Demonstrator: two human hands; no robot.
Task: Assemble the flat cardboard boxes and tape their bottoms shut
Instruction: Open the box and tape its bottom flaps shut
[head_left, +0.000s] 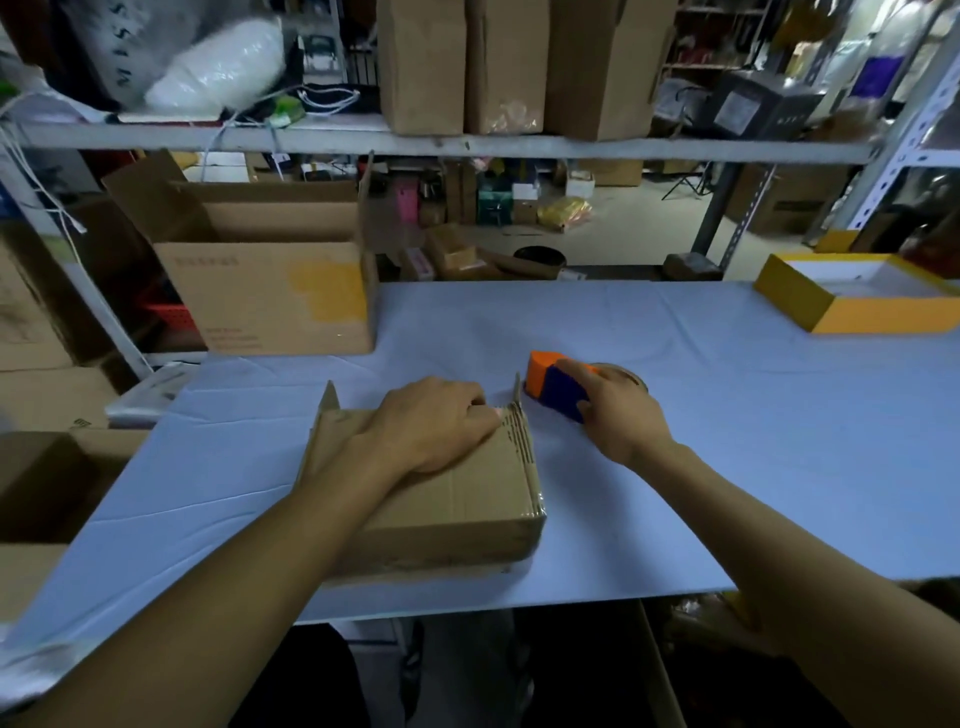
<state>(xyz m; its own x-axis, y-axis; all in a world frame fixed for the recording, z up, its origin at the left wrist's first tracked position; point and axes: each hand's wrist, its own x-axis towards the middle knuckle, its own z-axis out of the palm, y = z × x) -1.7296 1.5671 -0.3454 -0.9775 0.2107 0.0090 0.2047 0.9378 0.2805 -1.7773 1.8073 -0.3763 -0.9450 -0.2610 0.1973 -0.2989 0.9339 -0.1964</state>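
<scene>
A small brown cardboard box (467, 509) lies bottom-up on the pale blue table (727, 467), near its front edge. My left hand (431, 421) presses flat on the box's folded flaps close to the far right corner. Just right of that corner sits an orange and blue tape dispenser (553, 387) holding a roll of clear tape. My right hand (621, 410) is wrapped around the dispenser's blue handle. Shiny tape shows on the box's right edge.
A larger open cardboard box (270, 291) stands at the table's back left. A shallow yellow tray box (857, 301) sits at the back right. A metal shelf (441, 143) with upright cartons runs overhead. More cartons (41, 493) crowd the left side.
</scene>
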